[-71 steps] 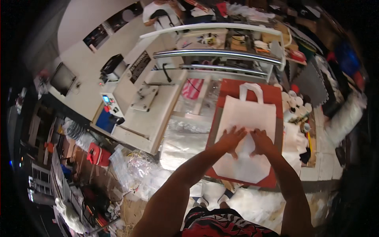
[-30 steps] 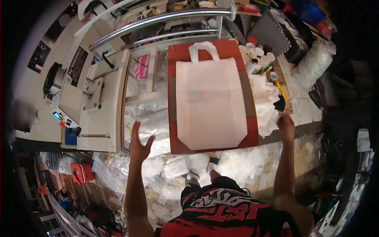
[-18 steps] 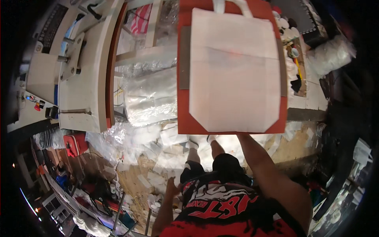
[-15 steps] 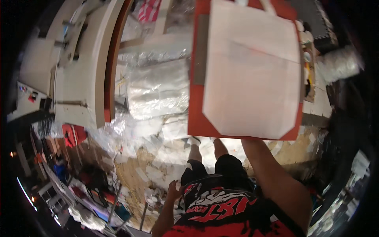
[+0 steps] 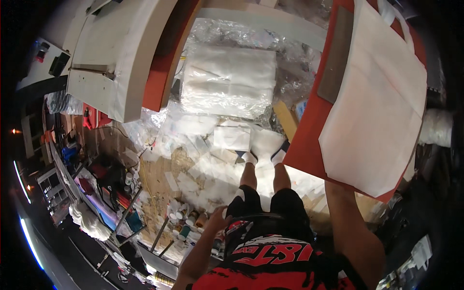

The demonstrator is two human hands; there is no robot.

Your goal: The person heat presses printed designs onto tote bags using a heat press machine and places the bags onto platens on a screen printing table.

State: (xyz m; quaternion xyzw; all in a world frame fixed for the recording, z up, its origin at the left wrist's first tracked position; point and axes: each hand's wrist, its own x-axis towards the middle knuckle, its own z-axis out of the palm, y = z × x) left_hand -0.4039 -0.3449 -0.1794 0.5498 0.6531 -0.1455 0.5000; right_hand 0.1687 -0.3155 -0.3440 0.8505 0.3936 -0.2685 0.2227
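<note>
My right hand (image 5: pixel 338 189) is mostly hidden beneath the front edge of a red board (image 5: pixel 302 145) at the right, with my forearm rising to it. On this board, which has a grey side strip, lies a white bag (image 5: pixel 372 111) with handles at the top and faint creases across it. The board is turned at an angle. My left hand (image 5: pixel 218 218) hangs low beside my dark shorts, fingers loosely bent and apart, with no object visible in it.
The white machine (image 5: pixel 111 58) with a red-faced lower plate (image 5: pixel 154 87) is at upper left. Plastic-wrapped white stacks (image 5: pixel 227 82) lie below the frame bar (image 5: pixel 256 21). Scrap sheets and wrap (image 5: pixel 193 154) litter the floor. Cups (image 5: pixel 191 220) and clutter stand lower left; a wrapped roll (image 5: pixel 435 125) sits right.
The board with the bag has swung toward the right and tilted, uncovering more wrapped stacks. My right hand moved under its front edge; my left hand dropped from the bench to beside my shorts.
</note>
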